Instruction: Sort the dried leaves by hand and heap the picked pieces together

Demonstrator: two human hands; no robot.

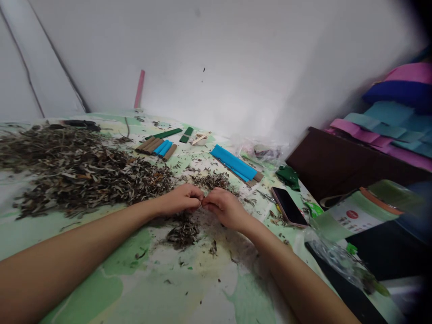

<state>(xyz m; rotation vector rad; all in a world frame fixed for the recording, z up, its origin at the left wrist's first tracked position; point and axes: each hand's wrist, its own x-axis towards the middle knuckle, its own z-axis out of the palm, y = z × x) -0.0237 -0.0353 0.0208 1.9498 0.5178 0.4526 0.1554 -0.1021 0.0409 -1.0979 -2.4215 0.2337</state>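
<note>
Two bare hands, the left hand (184, 198) and the right hand (225, 207), nearly meet at curled fingers above a green-and-white patterned surface (135, 288); whether these fingers are closed on anything is too small to tell. A small, dark heap of dry, curled leaves (182, 233) lies just on the near side of them. A broad pile of grey-brown dried leaves (97, 175) spreads leftward, and a black-screened, pink-edged phone (289, 206) lies to the right.
</note>
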